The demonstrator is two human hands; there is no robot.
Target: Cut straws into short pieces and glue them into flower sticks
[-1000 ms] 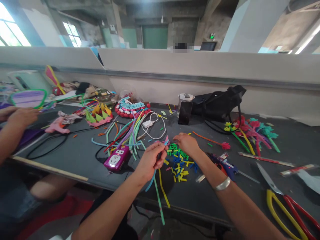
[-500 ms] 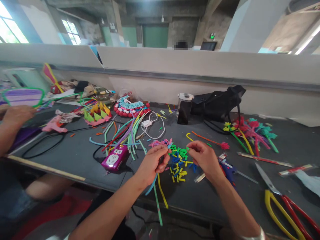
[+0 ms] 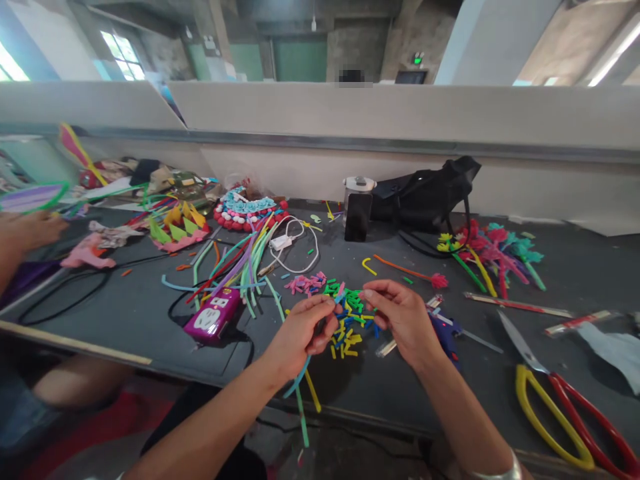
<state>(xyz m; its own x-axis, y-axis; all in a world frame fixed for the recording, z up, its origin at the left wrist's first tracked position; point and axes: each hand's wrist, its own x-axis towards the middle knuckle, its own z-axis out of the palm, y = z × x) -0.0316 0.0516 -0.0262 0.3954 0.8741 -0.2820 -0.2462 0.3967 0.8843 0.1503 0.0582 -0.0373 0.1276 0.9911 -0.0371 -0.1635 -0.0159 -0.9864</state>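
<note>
Drawn back from above the cut pieces point(image 3: 350, 343), the right hand point(image 3: 403, 320) was pinched, contents unclear, while the left hand point(image 3: 303, 330) gripped a blue strip point(image 3: 299, 379) at lower centre, many pieces remaining loose.

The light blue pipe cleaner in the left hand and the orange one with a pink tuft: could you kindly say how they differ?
The light blue pipe cleaner hangs from the left hand, while the orange pipe cleaner lies on the table. The blue one curves; the orange one is nearly straight. The blue one's lower end is plain; the orange one carries the pink tuft. Both are slender.
</note>
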